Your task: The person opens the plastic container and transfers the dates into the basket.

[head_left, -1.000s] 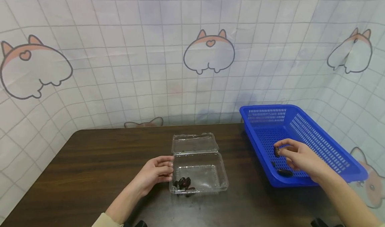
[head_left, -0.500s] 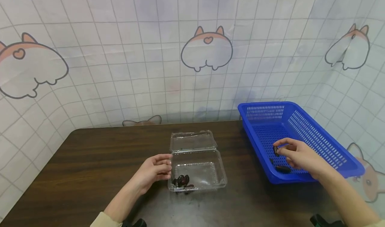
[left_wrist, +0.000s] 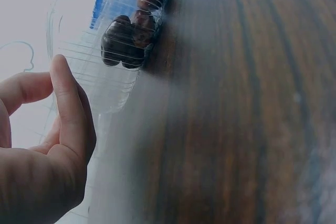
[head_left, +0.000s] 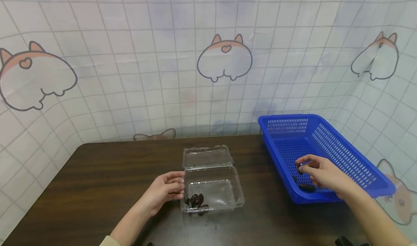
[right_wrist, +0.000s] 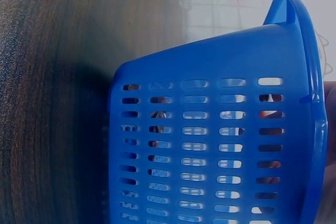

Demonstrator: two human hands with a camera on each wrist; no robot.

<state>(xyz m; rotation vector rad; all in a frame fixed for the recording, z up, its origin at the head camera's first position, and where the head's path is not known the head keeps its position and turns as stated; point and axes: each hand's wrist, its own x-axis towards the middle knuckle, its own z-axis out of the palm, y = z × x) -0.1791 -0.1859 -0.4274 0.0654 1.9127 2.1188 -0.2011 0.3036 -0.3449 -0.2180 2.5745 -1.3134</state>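
White gridded cloth with cartoon corgi prints across the upper frame, dark wooden table below. At lower centre, an open clear box, lid folded back on the far side, dark oval pieces bunched in the near left corner. Just left of it, the left hand — relaxed, fingers gently bent, fingertips right at the box edge, contact too unclear to tell. At the right of the frame, a blue basket. Over its near left part, the right hand — pinching a single dark piece between thumb and fingertips. Beneath that hand, on the basket floor, loose dark pieces.
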